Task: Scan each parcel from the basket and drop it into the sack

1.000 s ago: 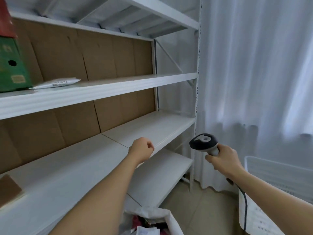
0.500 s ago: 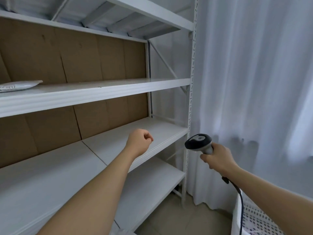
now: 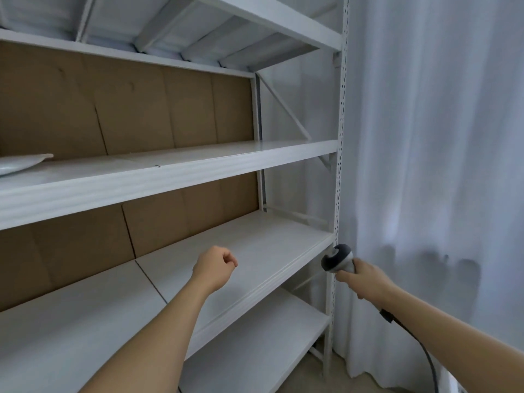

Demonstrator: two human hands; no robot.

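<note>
Nearest to us, our 2 forearms reached forward into the view. Our left hand point(image 3: 214, 268) hung over the lower shelf point(image 3: 255, 251) with its fingers curled into a loose fist, and it held nothing; we judged it was free so that it could fetch the next parcel. Our right hand point(image 3: 364, 279) gripped the handle of the scanner point(image 3: 337, 258), fingers wrapped round it, with the dark head turned up and to the left, away from any label. Its cable point(image 3: 419, 343) ran back under our right forearm and off the bottom edge. We kept the scanner in the right hand, it seemed, so the trigger stayed ready while the other hand did the lifting.

Neither the basket nor the sack showed in this view, and no parcel was in either hand, so we read the moment as a gap between 2 parcels.

Farther off stood the white metal rack point(image 3: 338, 171), backed with brown cardboard point(image 3: 127, 109). On its middle shelf, at the far left edge, lay a flat white packet point(image 3: 19, 163), only partly visible. Beyond the rack's right upright a pale curtain point(image 3: 439, 137) hung to the floor.

We could read no brand, label or writing anywhere: the packet showed none, and the scanner bore no mark that we could make out.
</note>
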